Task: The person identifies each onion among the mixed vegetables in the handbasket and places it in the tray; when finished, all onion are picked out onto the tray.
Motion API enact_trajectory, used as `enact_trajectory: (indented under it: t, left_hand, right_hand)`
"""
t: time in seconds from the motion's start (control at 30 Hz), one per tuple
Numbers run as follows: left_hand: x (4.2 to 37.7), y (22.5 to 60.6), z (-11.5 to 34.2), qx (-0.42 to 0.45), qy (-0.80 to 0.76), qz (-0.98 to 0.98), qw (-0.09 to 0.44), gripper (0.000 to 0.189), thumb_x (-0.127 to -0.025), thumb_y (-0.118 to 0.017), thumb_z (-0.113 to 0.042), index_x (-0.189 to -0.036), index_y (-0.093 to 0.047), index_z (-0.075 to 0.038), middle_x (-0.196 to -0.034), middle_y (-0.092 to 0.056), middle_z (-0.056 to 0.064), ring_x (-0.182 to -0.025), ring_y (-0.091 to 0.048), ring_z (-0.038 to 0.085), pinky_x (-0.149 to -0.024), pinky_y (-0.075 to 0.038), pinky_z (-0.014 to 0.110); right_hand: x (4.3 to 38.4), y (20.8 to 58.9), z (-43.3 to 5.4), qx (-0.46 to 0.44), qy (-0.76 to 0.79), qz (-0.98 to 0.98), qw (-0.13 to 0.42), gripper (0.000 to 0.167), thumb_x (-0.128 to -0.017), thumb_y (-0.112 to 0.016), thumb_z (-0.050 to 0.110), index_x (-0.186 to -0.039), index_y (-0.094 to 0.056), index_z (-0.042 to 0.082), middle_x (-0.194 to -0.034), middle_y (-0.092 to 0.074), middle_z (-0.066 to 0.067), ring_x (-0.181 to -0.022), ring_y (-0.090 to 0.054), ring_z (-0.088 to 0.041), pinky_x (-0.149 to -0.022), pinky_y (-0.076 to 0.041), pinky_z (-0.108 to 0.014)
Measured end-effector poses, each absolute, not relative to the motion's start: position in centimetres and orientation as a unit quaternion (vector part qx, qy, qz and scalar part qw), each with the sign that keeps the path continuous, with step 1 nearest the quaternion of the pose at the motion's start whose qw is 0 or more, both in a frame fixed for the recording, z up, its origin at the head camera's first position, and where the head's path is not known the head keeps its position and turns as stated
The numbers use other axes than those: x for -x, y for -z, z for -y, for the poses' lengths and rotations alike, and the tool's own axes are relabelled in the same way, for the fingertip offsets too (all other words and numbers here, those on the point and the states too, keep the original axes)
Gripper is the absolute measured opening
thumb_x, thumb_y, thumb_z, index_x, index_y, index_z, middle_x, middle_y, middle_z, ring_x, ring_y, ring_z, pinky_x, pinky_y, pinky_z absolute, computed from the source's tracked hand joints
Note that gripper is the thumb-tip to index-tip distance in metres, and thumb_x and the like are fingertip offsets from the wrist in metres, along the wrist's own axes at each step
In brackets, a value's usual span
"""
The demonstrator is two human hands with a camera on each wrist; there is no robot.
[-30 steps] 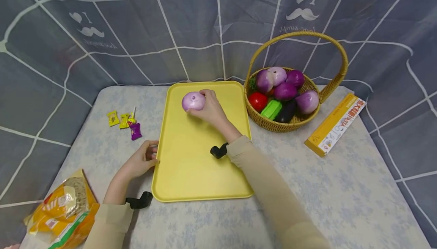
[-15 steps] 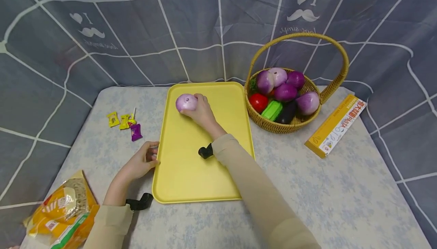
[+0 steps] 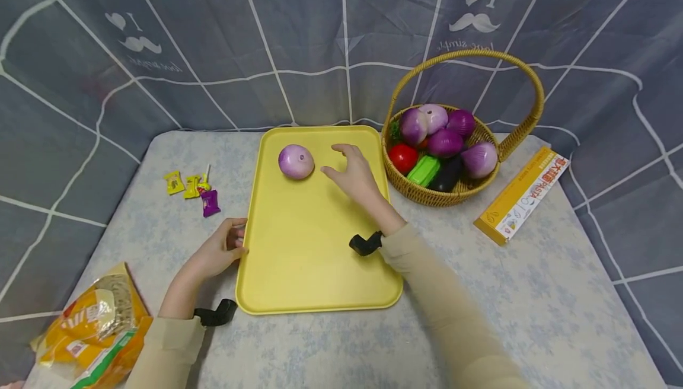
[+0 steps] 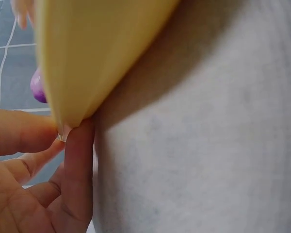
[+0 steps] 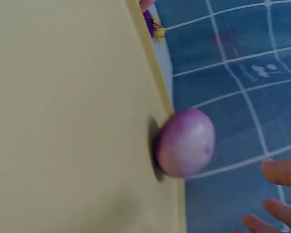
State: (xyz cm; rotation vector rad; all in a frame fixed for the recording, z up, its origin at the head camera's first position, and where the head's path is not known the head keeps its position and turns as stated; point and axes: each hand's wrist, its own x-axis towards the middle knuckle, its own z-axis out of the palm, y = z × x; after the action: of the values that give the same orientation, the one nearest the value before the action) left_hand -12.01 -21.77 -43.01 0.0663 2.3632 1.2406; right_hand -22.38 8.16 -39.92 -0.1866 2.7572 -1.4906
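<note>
A purple onion point(image 3: 296, 162) lies by itself on the yellow tray point(image 3: 315, 246), near its far left corner. Just to the right of the onion, my right hand point(image 3: 356, 175) hovers above the tray with thumb and fingers spread apart, holding nothing. In the right wrist view, a gap separates these fingers point(image 5: 283, 172) from the onion point(image 5: 186, 143). My left hand point(image 3: 217, 249) is at the tray's left edge. The left wrist view shows its thumb and fingers point(image 4: 78, 170) pinching the tray's rim point(image 4: 70, 109).
A wicker basket point(image 3: 434, 198) of onions, a tomato, an eggplant and a green vegetable stands right of the tray. Beyond it lies a pasta box point(image 3: 523, 195). Wrapped candies point(image 3: 210, 203) and a lollipop point(image 3: 204, 184) are on the left, with an orange food bag point(image 3: 98, 324) nearer.
My right hand has let go of the onion and drawn back to the right, after carrying it slightly left. The onion now rests on the tray. My left hand stays at the tray's edge.
</note>
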Motion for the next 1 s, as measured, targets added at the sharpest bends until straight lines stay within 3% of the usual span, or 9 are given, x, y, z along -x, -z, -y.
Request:
enact_trajectory:
  t: [0.2, 0.33, 0.47, 0.57, 0.73, 1.0]
  left_hand:
    - [12.1, 43.2, 21.7, -0.030, -0.458, -0.857, 0.235, 0.059, -0.096, -0.051, 0.004, -0.148, -0.023, 0.006, -0.123, -0.046, 0.026, -0.100, -0.051, 0.028, -0.073, -0.053, 0.028]
    - [12.0, 43.3, 21.8, -0.037, -0.459, -0.858, 0.229, 0.059, -0.096, -0.051, 0.004, -0.147, -0.024, 0.007, -0.123, -0.046, 0.027, -0.100, -0.051, 0.028, -0.072, -0.053, 0.028]
    - [12.0, 43.3, 22.0, -0.048, -0.453, -0.863, 0.220, 0.058, -0.096, -0.051, 0.004, -0.147, -0.024, 0.009, -0.121, -0.047, 0.027, -0.098, -0.051, 0.027, -0.070, -0.052, 0.027]
    - [12.0, 43.2, 22.2, -0.052, -0.451, -0.863, 0.220, 0.058, -0.096, -0.051, 0.003, -0.147, -0.024, 0.009, -0.120, -0.048, 0.026, -0.097, -0.051, 0.027, -0.069, -0.052, 0.027]
    - [12.1, 43.2, 22.4, -0.055, -0.450, -0.862, 0.227, 0.059, -0.096, -0.051, 0.003, -0.147, -0.023, 0.009, -0.121, -0.047, 0.026, -0.097, -0.053, 0.027, -0.070, -0.053, 0.027]
    - [12.2, 43.3, 22.4, -0.059, -0.457, -0.859, 0.223, 0.058, -0.095, -0.050, 0.004, -0.147, -0.023, 0.009, -0.121, -0.048, 0.027, -0.099, -0.052, 0.028, -0.070, -0.053, 0.026]
  right_hand:
    - [19.2, 38.8, -16.0, 0.056, 0.524, -0.845, -0.090, 0.032, -0.092, -0.068, 0.014, -0.121, -0.064, -0.001, -0.123, -0.064, -0.016, -0.114, -0.062, -0.029, -0.098, -0.051, -0.040]
    - [17.7, 38.1, -21.3, 0.017, 0.490, -0.855, -0.170, 0.026, -0.093, -0.066, 0.015, -0.114, -0.068, 0.000, -0.113, -0.069, -0.014, -0.099, -0.065, -0.010, -0.092, -0.053, -0.028]
    - [16.8, 37.7, -25.7, -0.049, 0.457, -0.860, -0.223, 0.027, -0.095, -0.064, 0.018, -0.114, -0.069, 0.000, -0.110, -0.068, -0.013, -0.090, -0.058, 0.007, -0.086, -0.049, -0.013]
    - [16.2, 37.4, -28.0, -0.102, 0.436, -0.865, -0.226, 0.031, -0.095, -0.064, 0.021, -0.118, -0.068, 0.002, -0.114, -0.065, -0.012, -0.099, -0.061, -0.003, -0.091, -0.050, -0.018]
    - [15.8, 37.5, -30.5, -0.135, 0.405, -0.880, -0.209, 0.042, -0.093, -0.066, 0.023, -0.129, -0.062, 0.002, -0.126, -0.060, -0.018, -0.122, -0.056, -0.031, -0.103, -0.048, -0.040]
    - [16.3, 37.7, -31.6, -0.142, 0.399, -0.894, -0.149, 0.065, -0.088, -0.072, 0.032, -0.142, -0.049, 0.003, -0.140, -0.049, -0.019, -0.130, -0.049, -0.034, -0.107, -0.043, -0.048]
